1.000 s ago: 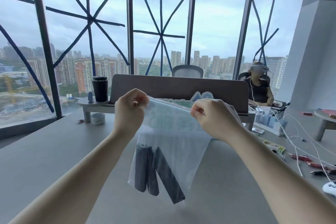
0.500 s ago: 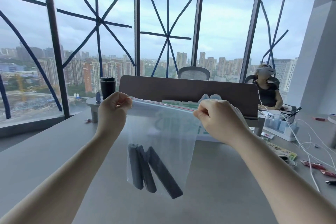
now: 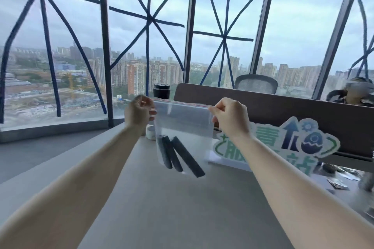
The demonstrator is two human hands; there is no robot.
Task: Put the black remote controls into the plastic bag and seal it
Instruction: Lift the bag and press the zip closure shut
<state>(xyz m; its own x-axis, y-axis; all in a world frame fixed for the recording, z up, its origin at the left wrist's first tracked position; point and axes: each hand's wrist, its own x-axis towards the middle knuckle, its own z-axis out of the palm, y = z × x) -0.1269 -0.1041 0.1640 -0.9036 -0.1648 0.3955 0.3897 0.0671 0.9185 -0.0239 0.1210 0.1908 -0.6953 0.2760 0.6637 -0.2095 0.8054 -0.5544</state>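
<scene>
**Loaded bag held by its top corners, weight hanging low**

Nearest the camera, two bare forearms reach out over the grey table (image 3: pixel 182 208). The left hand (image 3: pixel 138 113) and the right hand (image 3: pixel 230 116) each have fingers curled shut, pinching a top corner of the plastic bag (image 3: pixel 183 119), which hangs clear of the tabletop between them. The red-lined zip strip is pulled taut from hand to hand; whether it is pressed closed along its length cannot be told.

Three black remote controls (image 3: pixel 176 154) lie at the bottom of the bag, leaning at a slant, lower ends bunched toward one corner. They look stiff and fairly light, yet they drag the thin, limp film downward, so the load will likely swing and shift if the bag is tipped. The film looks slick; the firm zip band is the sensible place to hold and to squeeze along.

Beyond, a green-and-blue sign (image 3: pixel 283 147) stands on the table, a dark cup (image 3: pixel 162 91) behind the left hand, then a brown partition (image 3: pixel 303 111) and the taped windows.
</scene>
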